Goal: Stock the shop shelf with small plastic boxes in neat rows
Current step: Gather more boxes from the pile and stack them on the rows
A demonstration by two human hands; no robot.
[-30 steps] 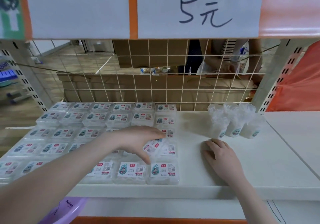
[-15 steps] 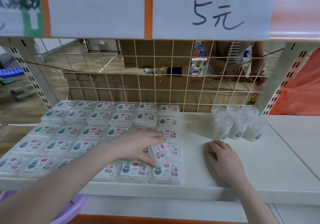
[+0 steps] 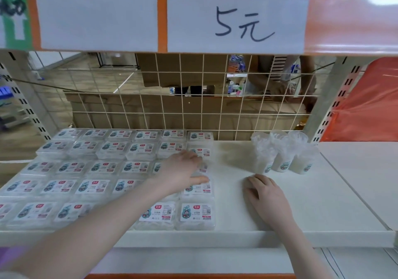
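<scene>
Small clear plastic boxes (image 3: 120, 166) with white and teal labels lie in rows over the left half of the white shelf (image 3: 318, 205). My left hand (image 3: 179, 171) reaches over the rightmost column with fingers spread flat on the boxes. Its thumb touches the back edge of one box (image 3: 198, 189) that lies flat in the second row from the front. My right hand (image 3: 267, 197) rests palm down on the bare shelf to the right of the boxes and holds nothing.
Three clear plastic tubs (image 3: 282, 156) stand at the back right of the shelf. A wire grid (image 3: 193, 106) closes the back, with cardboard boxes and a person behind it. An orange upper shelf edge with a price sign (image 3: 237, 23) hangs overhead.
My left hand held one box tilted over the right column; that box now lies flat in its row and the hand has slid back over the boxes. My right hand stayed put.
</scene>
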